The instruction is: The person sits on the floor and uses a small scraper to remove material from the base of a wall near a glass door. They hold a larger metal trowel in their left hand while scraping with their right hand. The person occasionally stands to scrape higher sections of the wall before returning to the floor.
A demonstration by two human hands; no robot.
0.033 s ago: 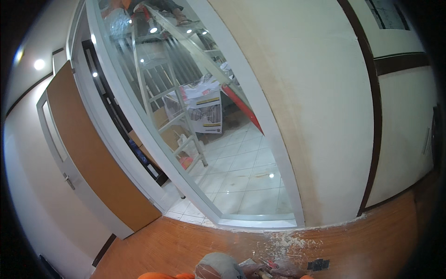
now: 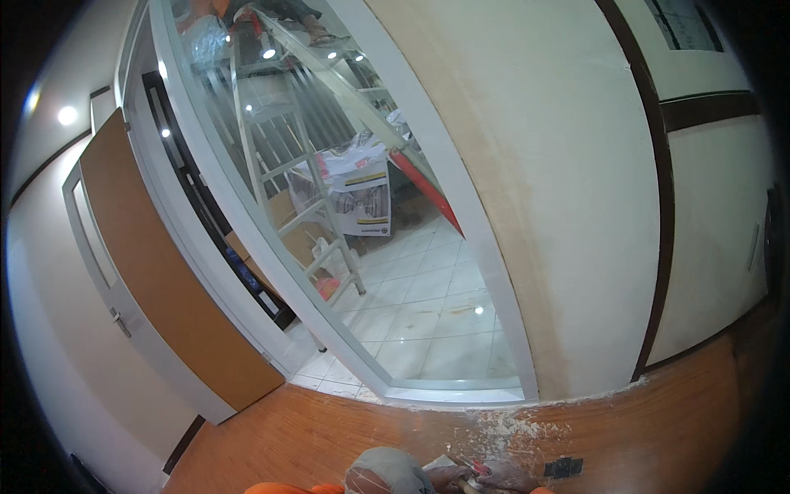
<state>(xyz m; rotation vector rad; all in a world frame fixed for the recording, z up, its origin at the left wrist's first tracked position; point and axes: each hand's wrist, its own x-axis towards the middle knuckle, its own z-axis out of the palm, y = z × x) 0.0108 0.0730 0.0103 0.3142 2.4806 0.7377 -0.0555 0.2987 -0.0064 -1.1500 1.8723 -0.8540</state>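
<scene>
Only the lower edge of the head view shows my hands. My left hand [image 2: 387,473] appears as a grey rounded shape, perhaps gloved, with an orange sleeve [image 2: 284,488] behind it. My right hand [image 2: 504,477] lies just right of it, low over the wooden floor [image 2: 329,436]. A small red and metal object [image 2: 473,471] sits between the two hands; I cannot tell which hand holds it. White dust [image 2: 510,428] is scattered on the floor just beyond them, at the foot of the cream wall [image 2: 559,206].
A small dark rectangular thing [image 2: 564,468] lies on the floor to the right. A white-framed glass panel [image 2: 395,272] shows a tiled room with a ladder [image 2: 288,165], boxes and another person's feet [image 2: 317,33] on top. An orange-brown door [image 2: 156,272] stands left.
</scene>
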